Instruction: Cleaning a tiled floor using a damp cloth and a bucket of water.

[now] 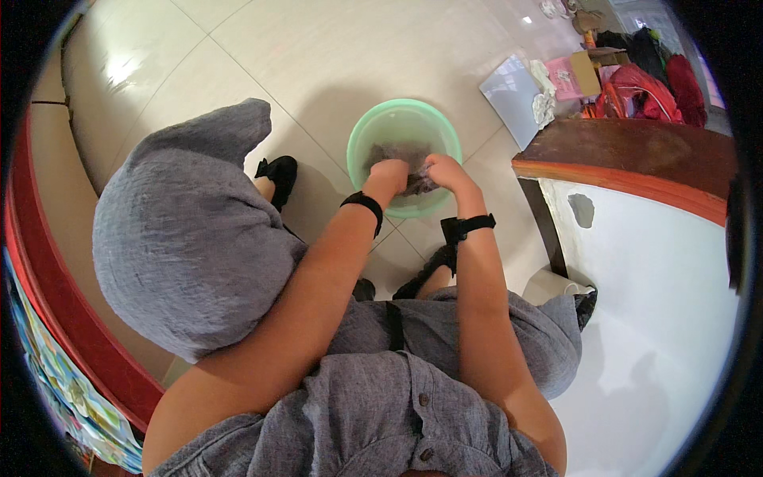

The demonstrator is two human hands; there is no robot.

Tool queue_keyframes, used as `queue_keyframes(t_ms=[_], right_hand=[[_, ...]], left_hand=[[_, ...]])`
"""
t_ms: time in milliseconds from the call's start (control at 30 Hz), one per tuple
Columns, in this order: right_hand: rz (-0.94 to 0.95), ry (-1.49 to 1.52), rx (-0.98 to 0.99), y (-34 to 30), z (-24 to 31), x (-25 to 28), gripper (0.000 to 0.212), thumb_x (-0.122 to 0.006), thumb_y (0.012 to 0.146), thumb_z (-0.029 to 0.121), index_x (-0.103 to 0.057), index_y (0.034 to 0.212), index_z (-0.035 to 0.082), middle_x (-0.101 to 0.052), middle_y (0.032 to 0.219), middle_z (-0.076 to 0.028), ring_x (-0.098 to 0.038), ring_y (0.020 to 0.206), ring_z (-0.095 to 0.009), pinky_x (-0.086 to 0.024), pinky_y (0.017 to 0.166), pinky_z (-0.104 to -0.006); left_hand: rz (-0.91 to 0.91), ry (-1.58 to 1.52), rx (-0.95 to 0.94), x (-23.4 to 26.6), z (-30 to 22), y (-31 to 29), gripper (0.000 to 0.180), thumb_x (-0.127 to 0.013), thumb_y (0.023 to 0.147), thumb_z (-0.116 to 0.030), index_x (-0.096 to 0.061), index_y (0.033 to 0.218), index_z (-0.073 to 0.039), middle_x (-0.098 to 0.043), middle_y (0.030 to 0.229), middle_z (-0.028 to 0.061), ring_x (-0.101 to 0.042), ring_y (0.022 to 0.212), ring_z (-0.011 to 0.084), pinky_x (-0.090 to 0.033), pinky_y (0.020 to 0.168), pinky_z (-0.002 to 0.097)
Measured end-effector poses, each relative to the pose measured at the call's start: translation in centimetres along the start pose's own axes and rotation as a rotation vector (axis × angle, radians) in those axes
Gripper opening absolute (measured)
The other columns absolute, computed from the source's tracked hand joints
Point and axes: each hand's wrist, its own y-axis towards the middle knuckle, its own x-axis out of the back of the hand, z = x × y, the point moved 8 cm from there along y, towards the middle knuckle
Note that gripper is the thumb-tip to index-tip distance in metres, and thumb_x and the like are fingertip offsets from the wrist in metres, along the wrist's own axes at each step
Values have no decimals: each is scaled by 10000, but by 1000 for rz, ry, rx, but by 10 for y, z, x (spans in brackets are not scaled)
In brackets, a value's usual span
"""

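A dark cloth point(419, 185) is gathered inside a pale green basin point(357, 133), which is set on the tiled floor point(254, 52). It is grasped by both hands: the left hand point(390, 172) is curled in a fist, and the right hand point(448, 172) is bent just beside it, with the fingertips partly hidden. Each wrist is circled by a black band point(364, 208).

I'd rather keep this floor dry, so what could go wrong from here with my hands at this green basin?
If the green basin holds liquid, which I can't confirm, working what looks like dark cloth between your left hand and right hand might splash the glossy floor tiles, making them slippery. The black wristbands are close to the basin, so they could get wet too.
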Motion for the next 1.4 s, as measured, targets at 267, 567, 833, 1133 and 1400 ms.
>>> queue_keyframes(t_ms=[267, 567, 833, 1133, 1400], right_hand=[[107, 583, 165, -20, 31, 20, 372, -641, 630, 95, -561, 976, -14, -603, 852, -94, -555, 740, -203, -449, 649, -320], [-56, 301, -15, -7, -27, -9, 299, -605, 634, 30, -559, 928, 4, -590, 810, -79, -550, 725, -186, -453, 615, -331], [93, 480, -146, -6, 4, -20, 127, -521, 780, 86, -554, 891, 33, -557, 720, -71, -517, 583, -167, -402, 524, -331], [-380, -229, -15, 31, 2, -51, 151, -575, 769, 132, -640, 810, 2, -627, 853, -226, -615, 772, -389, -485, 685, -474], [-564, -156, 101, 26, -5, -71, 178, -517, 798, 101, -639, 730, -10, -602, 788, -235, -605, 775, -389, -483, 649, -445]], left_hand=[[14, -190, -173, 16, 6, 13, 277, -667, 673, -176, -667, 932, -77, -661, 928, 138, -631, 878, 308, -504, 780, 413], [63, 95, 25, 5, 25, 11, 241, -650, 760, -185, -683, 989, -113, -662, 1036, 74, -634, 946, 261, -512, 798, 383], [54, 186, 153, -11, 37, -2, 210, -580, 808, -177, -698, 967, -108, -669, 1032, 82, -637, 974, 251, -521, 794, 383], [-9, 88, 92, 4, 6, -3, 214, -558, 824, -147, -675, 994, -93, -653, 1065, 101, -620, 996, 288, -509, 830, 383], [-184, 24, 52, -9, -2, -5, 207, -545, 834, -106, -642, 995, -21, -625, 1048, 195, -619, 952, 330, -517, 823, 409]])
